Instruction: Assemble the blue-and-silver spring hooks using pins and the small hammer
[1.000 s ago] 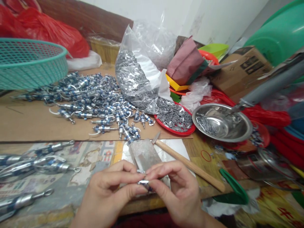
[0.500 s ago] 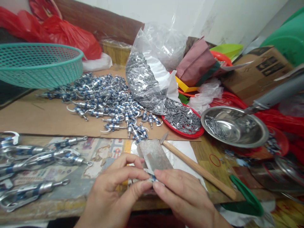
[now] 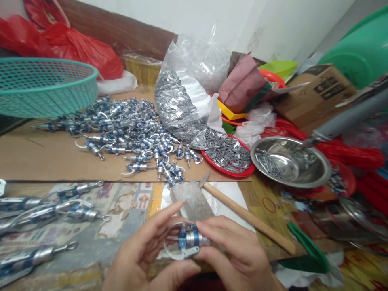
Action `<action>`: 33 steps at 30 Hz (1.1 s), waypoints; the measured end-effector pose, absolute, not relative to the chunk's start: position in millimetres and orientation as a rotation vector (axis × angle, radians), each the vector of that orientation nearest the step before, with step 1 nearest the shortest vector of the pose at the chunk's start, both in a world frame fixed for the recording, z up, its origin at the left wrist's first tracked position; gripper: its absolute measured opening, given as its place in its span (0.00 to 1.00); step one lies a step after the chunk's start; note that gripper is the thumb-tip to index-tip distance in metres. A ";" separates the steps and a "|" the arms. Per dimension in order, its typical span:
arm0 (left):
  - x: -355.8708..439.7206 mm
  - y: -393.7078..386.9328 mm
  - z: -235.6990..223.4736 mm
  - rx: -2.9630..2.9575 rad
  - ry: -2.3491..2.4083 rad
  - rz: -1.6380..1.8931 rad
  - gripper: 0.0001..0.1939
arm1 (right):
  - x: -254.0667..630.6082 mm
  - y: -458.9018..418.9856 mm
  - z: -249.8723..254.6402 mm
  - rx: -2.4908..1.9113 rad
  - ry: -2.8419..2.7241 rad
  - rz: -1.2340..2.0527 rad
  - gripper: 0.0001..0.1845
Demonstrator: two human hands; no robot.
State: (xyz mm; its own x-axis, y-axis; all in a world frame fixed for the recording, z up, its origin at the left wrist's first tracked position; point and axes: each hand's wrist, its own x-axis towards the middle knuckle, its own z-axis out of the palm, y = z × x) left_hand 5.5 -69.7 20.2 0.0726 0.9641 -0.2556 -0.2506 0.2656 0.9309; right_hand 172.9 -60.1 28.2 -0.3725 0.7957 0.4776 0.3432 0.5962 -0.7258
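Both hands meet at the bottom centre over a small silver and blue metal part [image 3: 188,240] with a curved white hook. My left hand [image 3: 148,254] cups it from the left, thumb under it and fingers curled above. My right hand [image 3: 239,254] pinches its right end with fingertips. Just behind the hands lies a grey metal block [image 3: 194,200], and a hammer with a wooden handle [image 3: 245,216] lies to the block's right.
A heap of similar blue and silver parts [image 3: 127,129] covers the cardboard. Behind are a clear bag of small metal pieces [image 3: 182,101], a red plate [image 3: 227,151] of them, a steel bowl [image 3: 291,161], a teal basket [image 3: 45,85], and larger parts [image 3: 45,210] at left.
The small part was pinched end-on between the fingertips; now it is turned sideways and lowered, its blue rings and white hook showing between both hands. The view shifted slightly.
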 end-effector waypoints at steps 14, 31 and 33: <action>-16.5 -29.9 15.9 0.866 0.893 0.716 0.36 | 294.6 98.7 9.0 -2.100 -2.274 -0.003 0.10; -19.8 -17.0 4.1 0.800 0.795 0.689 0.42 | 250.7 51.6 31.0 -1.827 -2.188 0.136 0.08; -18.6 -18.2 7.1 0.795 0.810 0.692 0.37 | 223.2 23.5 38.4 -1.652 -2.253 0.289 0.08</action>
